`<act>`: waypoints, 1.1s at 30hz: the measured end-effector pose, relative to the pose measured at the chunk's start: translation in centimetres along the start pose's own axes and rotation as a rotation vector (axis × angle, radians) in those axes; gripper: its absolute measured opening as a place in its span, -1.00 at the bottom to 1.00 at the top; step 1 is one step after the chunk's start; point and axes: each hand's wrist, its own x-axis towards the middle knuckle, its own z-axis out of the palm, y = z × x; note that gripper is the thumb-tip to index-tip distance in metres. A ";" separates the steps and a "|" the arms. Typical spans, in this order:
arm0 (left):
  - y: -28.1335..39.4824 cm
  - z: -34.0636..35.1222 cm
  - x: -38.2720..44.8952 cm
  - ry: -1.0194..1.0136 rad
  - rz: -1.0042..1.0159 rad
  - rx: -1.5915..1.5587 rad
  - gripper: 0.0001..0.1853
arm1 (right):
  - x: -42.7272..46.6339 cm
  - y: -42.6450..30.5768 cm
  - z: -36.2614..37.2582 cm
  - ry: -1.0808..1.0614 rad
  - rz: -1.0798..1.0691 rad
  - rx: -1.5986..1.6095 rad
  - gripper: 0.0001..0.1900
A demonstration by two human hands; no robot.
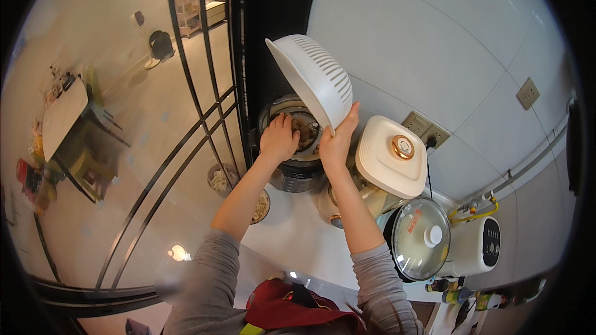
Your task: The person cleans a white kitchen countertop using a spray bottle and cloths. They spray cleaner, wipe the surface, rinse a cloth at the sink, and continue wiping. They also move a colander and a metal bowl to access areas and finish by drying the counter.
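My right hand (336, 146) grips the rim of a white plastic colander (321, 79) with slotted sides. The colander is tipped on its side above an electric multicooker (298, 179) with a black and metallic body. Over the left part of the cooker's opening is my left hand (281, 137), palm down, fingers stretched and thumb apart. Its underside is hidden, and nothing shows in its grasp. Brown food pieces (305, 132) lie in the cooker beside the left thumb.
Right of the cooker stands an appliance with a cream lid (391, 163), then a glass-lidded pan (421, 237) and a white appliance (470, 246). Bowls of food (261, 207) sit near my left forearm. A black-framed glass partition (205, 123) borders the counter's left.
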 end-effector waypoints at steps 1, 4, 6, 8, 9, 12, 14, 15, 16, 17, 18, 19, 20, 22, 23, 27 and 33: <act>-0.2 -0.1 0.0 0.014 0.007 0.001 -0.33 | 0.1 -0.6 -0.1 -0.011 0.063 0.031 -0.17; 0.8 -0.5 -0.1 0.103 -0.043 -0.194 -0.48 | 0.3 -0.4 -0.6 0.019 0.199 0.143 -0.15; 1.6 -1.6 -0.7 0.256 -0.055 -0.462 -0.58 | 0.1 -0.5 -1.5 0.016 0.361 0.327 -0.15; -0.7 -0.7 -1.6 0.559 0.112 -0.780 -0.64 | -0.6 -1.9 -1.6 0.023 0.400 0.401 -0.31; 1.1 -1.7 -3.7 0.527 -0.016 -0.955 -0.63 | -1.3 -1.8 -2.7 -0.024 0.459 0.427 -0.35; 7.2 -4.0 -10.9 0.410 -0.091 -1.465 -0.52 | -4.3 -4.8 -9.8 -0.120 0.839 0.724 -0.41; 9.8 -3.5 -15.7 0.372 -0.216 -1.673 -0.49 | -7.4 -7.5 -14.3 -0.094 0.970 0.877 -0.52; 11.6 -3.3 -18.1 0.330 -0.237 -1.793 -0.46 | -9.5 -8.1 -16.6 -0.043 1.024 0.956 -0.59; 11.7 -1.5 -20.7 0.301 -0.150 -1.850 -0.51 | -11.4 -9.2 -19.1 -0.008 1.018 0.969 -0.59; 13.1 -0.7 -23.7 0.202 -0.158 -1.451 -0.50 | -13.7 -10.1 -21.8 0.035 1.020 0.972 -0.59; 14.6 0.3 -26.9 0.091 -0.090 -1.354 -0.48 | -16.4 -10.8 -24.6 0.088 1.025 0.967 -0.59; 16.2 1.3 -30.0 -0.005 -0.011 -1.254 -0.46 | -19.3 -11.5 -27.2 0.159 1.033 0.898 -0.58; 17.4 2.6 -32.9 -0.130 0.096 -1.450 -0.43 | -22.5 -12.1 -29.7 0.232 1.043 0.830 -0.58; 19.7 4.2 -38.2 -0.430 0.186 -1.658 -0.36 | -29.6 -14.2 -35.2 0.390 1.099 0.748 -0.57; 20.9 4.7 -40.7 -0.597 0.186 -1.667 -0.32 | -33.3 -15.7 -38.0 0.480 1.133 0.730 -0.57; 25.3 5.6 -51.0 -1.192 0.210 -1.601 -0.17 | -47.3 -24.6 -45.3 0.940 1.225 0.704 -0.52; 33.9 0.6 -72.2 -1.728 0.559 -1.132 -0.41 | -68.3 -38.7 -49.4 1.503 1.124 0.422 -0.53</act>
